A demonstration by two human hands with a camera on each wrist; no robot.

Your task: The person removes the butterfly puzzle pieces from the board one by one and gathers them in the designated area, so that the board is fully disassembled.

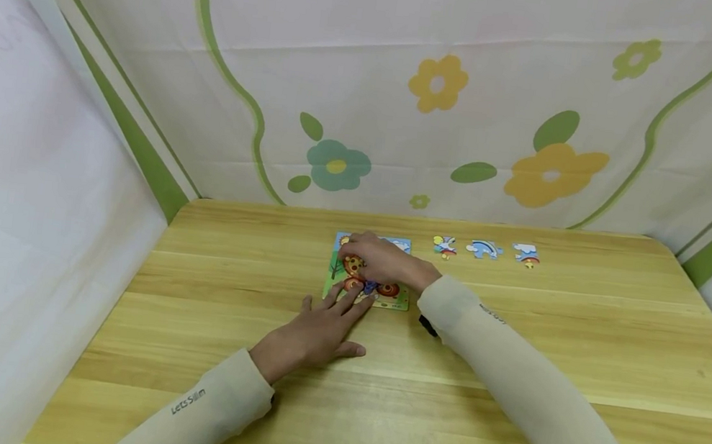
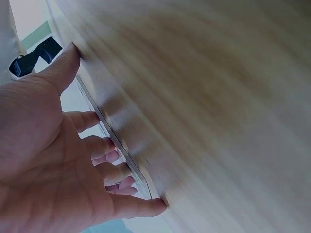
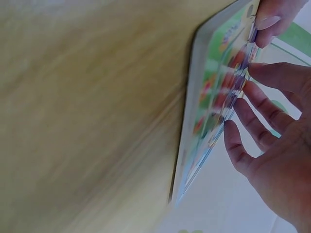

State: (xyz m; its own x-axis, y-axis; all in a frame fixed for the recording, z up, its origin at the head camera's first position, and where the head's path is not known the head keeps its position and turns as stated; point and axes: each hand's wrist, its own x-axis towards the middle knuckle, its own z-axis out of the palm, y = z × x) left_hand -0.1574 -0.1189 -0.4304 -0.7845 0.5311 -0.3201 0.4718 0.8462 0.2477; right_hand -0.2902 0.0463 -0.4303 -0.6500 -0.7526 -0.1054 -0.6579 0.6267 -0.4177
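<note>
Presently: jigsaw board, lying flat.
Left hand, spread wide, and right hand, loosely bent, are touching it; three pieces are lying to the latter's right.

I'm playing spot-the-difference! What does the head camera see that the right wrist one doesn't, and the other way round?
Only the head view shows the loose pieces, the orange flowers and both sleeves.

Only the right wrist view shows the palm side of the right grip and a close look at the side edge of the board.

Both show the board, table, right grip and left grip.
</note>
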